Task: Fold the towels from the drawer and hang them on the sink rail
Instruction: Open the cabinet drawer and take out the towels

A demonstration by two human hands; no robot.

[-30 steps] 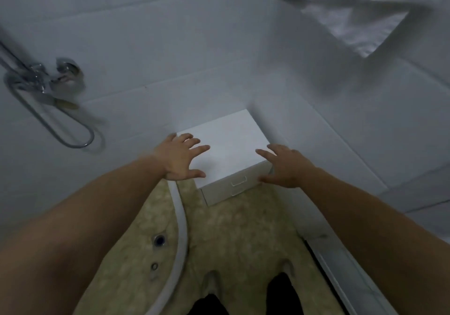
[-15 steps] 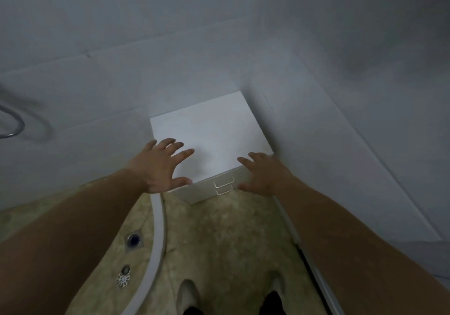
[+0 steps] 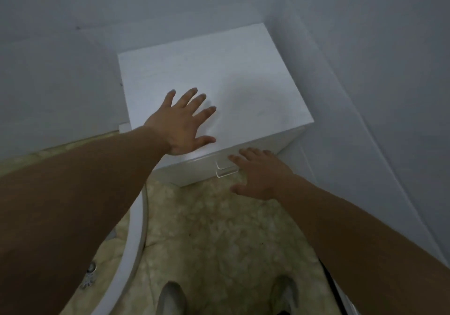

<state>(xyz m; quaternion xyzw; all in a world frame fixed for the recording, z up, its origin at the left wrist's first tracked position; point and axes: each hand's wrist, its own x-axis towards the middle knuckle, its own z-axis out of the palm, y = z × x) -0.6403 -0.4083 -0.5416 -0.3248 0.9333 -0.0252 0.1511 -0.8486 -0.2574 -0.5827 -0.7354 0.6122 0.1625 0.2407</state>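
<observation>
**Before any drawer opens, two hands close in on the cabinet**

Since nothing has been pulled out yet, the task is at its very start. Nearest, the person's shoes (image 3: 171,297) stand on the mottled floor (image 3: 219,229). Beyond them the right hand (image 3: 259,174) hangs before the cabinet front, fingers loosely apart and empty, tips just beside the two drawer handles (image 3: 225,166). Farther on, the left hand (image 3: 181,122) spreads its fingers flat over the top of the white cabinet (image 3: 219,71); whether it touches is unclear. Both drawers look shut, so the towels, presumably inside, are unseen, and the sink rail is out of view. Opening, folding and hanging all remain. Compared with a second ago, the view has dipped and closed in. The wall tap and hanging cloth have left the frame, and the right hand has dropped to the handles.
</observation>
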